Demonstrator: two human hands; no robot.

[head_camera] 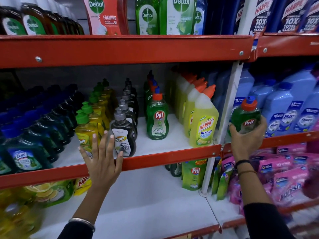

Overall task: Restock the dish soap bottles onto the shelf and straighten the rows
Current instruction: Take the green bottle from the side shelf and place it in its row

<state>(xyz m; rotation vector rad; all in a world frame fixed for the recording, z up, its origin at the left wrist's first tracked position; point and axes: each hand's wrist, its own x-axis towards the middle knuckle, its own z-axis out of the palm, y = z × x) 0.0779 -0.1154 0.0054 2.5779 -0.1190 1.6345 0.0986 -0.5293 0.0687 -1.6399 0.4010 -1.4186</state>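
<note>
My right hand (246, 137) grips a green Pril dish soap bottle (246, 116) with an orange and blue cap, held up in front of the white shelf upright at the right. On the middle shelf (172, 156) a row of green Pril bottles (157, 116) runs back from the front. My left hand (101, 159) is spread flat with fingers apart, in front of the yellow Super bottles (86, 130) and the dark Super bottles (123, 133), its thumb touching the front dark one. White shelf floor shows between the Pril row and the front edge.
Yellow Harpic bottles (202, 118) stand right of the Pril row. Dark blue-green bottles (25, 152) fill the left. Dettol bottles (148, 16) sit on the top shelf. Blue Smart bottles (291, 109) and pink pouches (284, 175) fill the right bay. Green Pril pouches (194, 175) stand below.
</note>
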